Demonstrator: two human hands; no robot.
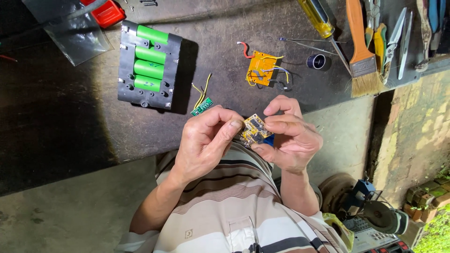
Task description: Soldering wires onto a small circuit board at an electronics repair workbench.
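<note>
One head-worn camera looks steeply down at the dark worktop (70, 117) — close range, the wearer's striped shirt (225, 206) just below it.

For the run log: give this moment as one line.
left hand + right hand: hold yellow board | bench: battery pack, orange board, green board, brush

The person wore a short-sleeved shirt (225, 206) with broad horizontal stripes in cream, tan, brown and dark navy. A chest pocket (241, 232) sat at its front, and a small square emblem (188, 233) was stitched beside it. The forearms were bare below the sleeves, and the left hand (204, 140) and right hand (290, 136) carried no gloves, rings or watch.
</note>
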